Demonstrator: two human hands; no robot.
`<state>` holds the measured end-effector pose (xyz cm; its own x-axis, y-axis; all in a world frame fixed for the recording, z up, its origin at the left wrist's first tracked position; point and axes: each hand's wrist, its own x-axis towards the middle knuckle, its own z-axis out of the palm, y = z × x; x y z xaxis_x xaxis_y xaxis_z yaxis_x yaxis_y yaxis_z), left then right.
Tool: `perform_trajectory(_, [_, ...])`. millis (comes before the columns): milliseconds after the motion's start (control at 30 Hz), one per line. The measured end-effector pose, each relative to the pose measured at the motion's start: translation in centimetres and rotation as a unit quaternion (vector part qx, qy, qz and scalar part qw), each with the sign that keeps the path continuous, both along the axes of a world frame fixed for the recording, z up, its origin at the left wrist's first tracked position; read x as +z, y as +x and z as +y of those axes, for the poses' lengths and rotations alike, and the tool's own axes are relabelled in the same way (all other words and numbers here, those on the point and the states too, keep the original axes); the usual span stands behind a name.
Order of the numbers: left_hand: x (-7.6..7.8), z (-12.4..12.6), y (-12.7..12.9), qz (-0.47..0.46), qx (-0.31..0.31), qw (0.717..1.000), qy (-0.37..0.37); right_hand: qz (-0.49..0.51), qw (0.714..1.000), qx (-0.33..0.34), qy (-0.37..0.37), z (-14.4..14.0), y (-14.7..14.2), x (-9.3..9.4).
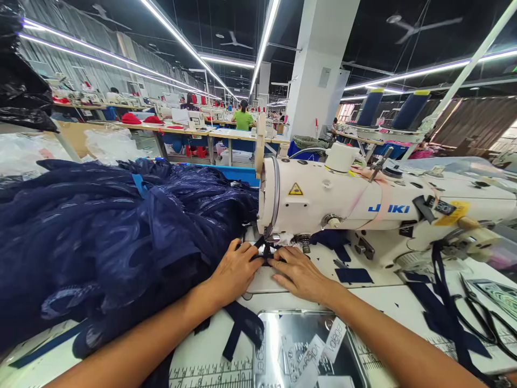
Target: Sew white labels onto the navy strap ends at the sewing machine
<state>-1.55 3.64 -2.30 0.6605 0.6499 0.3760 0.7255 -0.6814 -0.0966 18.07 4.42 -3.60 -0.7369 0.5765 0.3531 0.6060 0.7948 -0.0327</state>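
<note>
At the needle area of a white sewing machine (319, 196), my two hands work close together. My left hand (236, 272) has its fingers curled onto a small dark navy fabric piece (266, 261) by the presser foot (267, 249). From the other side, my right hand (301, 274) rests its stretched fingertips on the same piece, the thumb standing apart. Most of the piece is hidden by the fingers and foot. A navy strap (242, 326) hangs below my left wrist. A large heap of navy garments (133, 231) lies against my left arm.
White labels (313, 353) lie on a shiny metal plate (278, 323) in front. Black scissors (482, 318) and navy strips (438, 312) are at the right. A navy scrap (354, 275) lies beside the machine bed. Thread cones (410, 110) stand behind; a person in green (242, 117) sits farther off.
</note>
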Motion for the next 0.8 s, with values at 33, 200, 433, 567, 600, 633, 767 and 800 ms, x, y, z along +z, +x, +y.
perform_trajectory(33, [-0.2, 0.1, 0.0, 0.006, -0.008, 1.000, 0.009, 0.000, 1.000, 0.003, -0.004, 0.1, 0.1, -0.1])
perform_trajectory(200, [-0.9, 0.3, -0.2, 0.030, -0.021, 0.999, 0.001, 0.034, 0.998, 0.011, -0.053, 0.7, 0.6, -0.3])
perform_trajectory(433, [-0.6, 0.2, -0.2, 0.045, -0.038, 0.998, 0.003, 0.081, 0.991, 0.073, -0.082, 1.3, 1.4, -0.1])
perform_trajectory(567, [-0.5, -1.1, 0.0, 0.057, -0.083, 0.993, 0.065, 0.026, 0.997, 0.072, 0.001, 0.8, 1.0, 0.1])
perform_trajectory(600, [-0.6, -1.6, 0.0, 0.065, -0.086, 0.991, 0.077, 0.014, 0.997, 0.071, 0.019, 0.6, 0.9, 0.1])
perform_trajectory(633, [-0.6, -2.1, 0.0, 0.071, -0.072, 0.991, 0.085, 0.004, 0.997, 0.069, 0.033, 0.5, 0.8, 0.1])
perform_trajectory(767, [-0.3, -3.2, -0.4, 0.057, 0.082, 0.993, 0.056, -0.001, 0.996, 0.061, 0.061, 0.2, 0.6, -0.1])
perform_trajectory(800, [-0.1, -3.3, -0.6, 0.051, 0.103, 0.993, 0.033, 0.003, 0.996, 0.059, 0.061, 0.2, 0.6, -0.1])
